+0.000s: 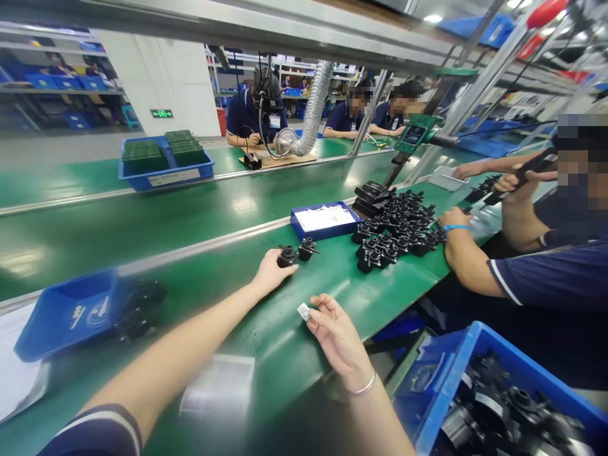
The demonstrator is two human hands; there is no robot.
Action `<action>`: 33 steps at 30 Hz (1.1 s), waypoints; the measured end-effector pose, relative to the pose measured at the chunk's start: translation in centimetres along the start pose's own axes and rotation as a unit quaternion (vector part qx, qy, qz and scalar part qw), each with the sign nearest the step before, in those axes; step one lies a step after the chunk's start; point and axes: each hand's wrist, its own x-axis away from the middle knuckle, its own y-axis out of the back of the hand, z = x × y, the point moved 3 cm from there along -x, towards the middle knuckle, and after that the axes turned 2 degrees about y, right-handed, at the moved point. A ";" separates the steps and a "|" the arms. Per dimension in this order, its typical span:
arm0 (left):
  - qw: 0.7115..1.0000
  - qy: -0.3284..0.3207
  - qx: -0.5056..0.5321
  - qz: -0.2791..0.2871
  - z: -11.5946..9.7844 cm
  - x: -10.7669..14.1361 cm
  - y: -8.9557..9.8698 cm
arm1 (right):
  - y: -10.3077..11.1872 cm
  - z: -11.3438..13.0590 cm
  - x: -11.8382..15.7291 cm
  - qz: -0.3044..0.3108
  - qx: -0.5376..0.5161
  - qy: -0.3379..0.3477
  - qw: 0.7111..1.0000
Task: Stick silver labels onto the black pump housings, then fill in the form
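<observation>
My left hand (274, 273) reaches out over the green table (266, 329), its fingers closed round a black part (287, 256). Just to the right of that part stands a similar black part (308, 248), upright on the table. Nearer to me, my right hand (335, 335) is raised, with a small white piece (304, 311) pinched between thumb and finger. A metal bracelet circles the right wrist.
Beyond my hands sit a blue box with white contents (325, 218) and many black parts (399, 221). A blue tray (71, 313) lies left; a blue crate (456, 386) of black parts stands lower right. A co-worker's arm (468, 259) reaches in from the right.
</observation>
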 end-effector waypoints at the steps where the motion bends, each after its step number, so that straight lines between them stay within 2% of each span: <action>1: 0.999 -0.001 0.031 0.012 -0.2 1.0 1.5 | -0.2 -0.1 0.0 0.005 0.005 -0.003 1.000; 3: 0.994 0.006 0.104 0.037 -0.4 3.7 5.0 | -0.9 -0.2 0.0 0.018 0.012 -0.015 1.000; 6: 0.951 0.061 0.295 0.072 -0.5 9.1 9.7 | -2.4 -0.6 0.2 0.045 0.016 -0.042 0.998; 8: 0.922 0.106 0.370 0.049 -0.2 12.8 11.9 | -3.5 -1.0 0.4 0.061 0.020 -0.060 0.996; 10: 0.902 0.128 0.412 0.022 0.2 15.8 13.1 | -4.8 -1.6 0.6 0.076 0.028 -0.079 0.994; 14: 0.885 0.111 0.452 0.006 1.0 18.9 13.5 | -7.7 -2.8 0.9 0.122 0.048 -0.126 0.983; 21: 0.837 0.138 0.528 0.034 1.9 20.1 12.6 | -12.3 -4.2 2.0 0.206 0.077 -0.209 0.953; 25: 0.834 0.149 0.531 0.023 2.4 20.5 12.3 | -13.4 -4.9 2.2 0.213 0.080 -0.230 0.946; 33: 0.850 0.145 0.506 0.011 2.3 20.9 12.4 | -14.0 -5.7 1.8 0.205 0.107 -0.258 0.938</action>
